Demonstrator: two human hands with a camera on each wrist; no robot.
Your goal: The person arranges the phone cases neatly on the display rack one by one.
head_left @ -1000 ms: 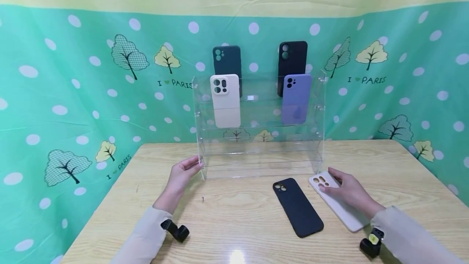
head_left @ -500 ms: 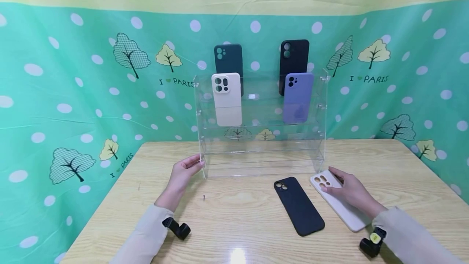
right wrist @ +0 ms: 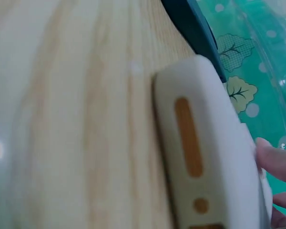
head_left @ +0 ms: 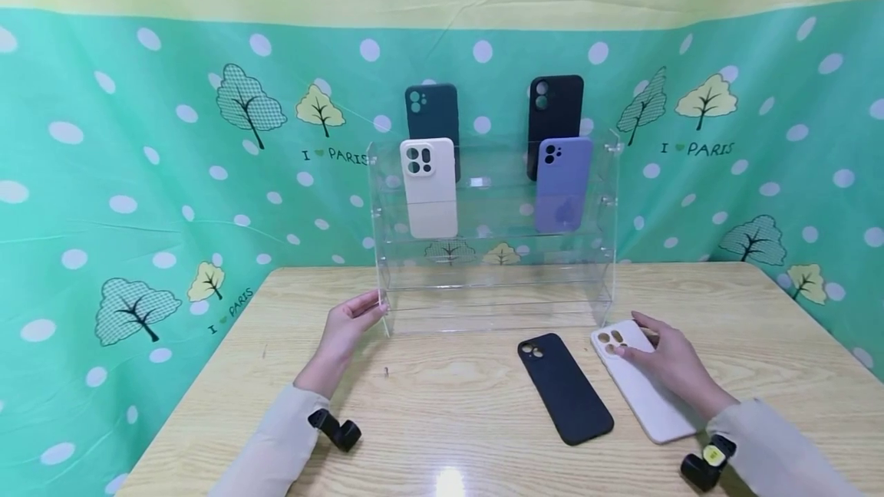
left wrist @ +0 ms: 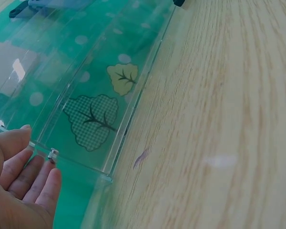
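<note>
My left hand holds the left side panel of a clear acrylic display stand; in the left wrist view its thumb and fingers meet at the panel's edge. On the table, my right hand grips a white phone case near its camera cutouts, thumb on the near side and fingers over the far edge. The right wrist view shows this case close up from its end, with side slots. Left of it lies a black phone case, flat and apart from both hands.
On the stand's upper tiers lean a dark green case, a black case, a white case and a purple case. Behind the wooden table hangs a green patterned cloth.
My right hand has shifted slightly to the right, and the white phone case has slid and turned a little with it. My left hand keeps its place on the stand.
</note>
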